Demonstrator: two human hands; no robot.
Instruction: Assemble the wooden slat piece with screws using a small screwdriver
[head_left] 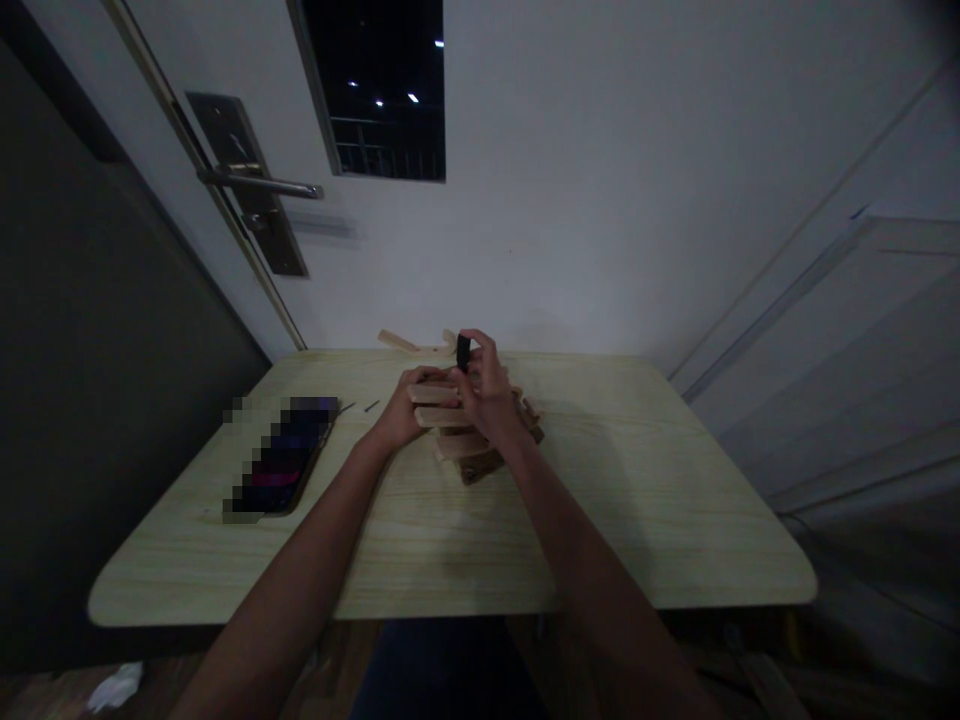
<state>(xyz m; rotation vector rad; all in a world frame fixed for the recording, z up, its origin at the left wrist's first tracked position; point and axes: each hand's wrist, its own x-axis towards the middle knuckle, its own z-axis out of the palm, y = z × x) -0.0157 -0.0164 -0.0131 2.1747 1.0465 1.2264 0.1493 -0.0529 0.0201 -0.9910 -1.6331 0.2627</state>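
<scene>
A small wooden piece built of several pale slats lies on the table, with a darker, rough-edged wooden block under it at the near side. My left hand grips the slatted wooden piece from its far left side, fingers bent over its edge and partly hidden. Above the slats, my right hand is closed on a short black handle that stands upright between thumb and fingers. The handle's lower end is hidden, so its kind is unclear. Behind the hands lies a loose pale wooden piece.
A phone, partly pixelated, lies at the table's left. Two thin screws or nails lie beside it. The pale table stands against a white door with a lever handle and a dark window.
</scene>
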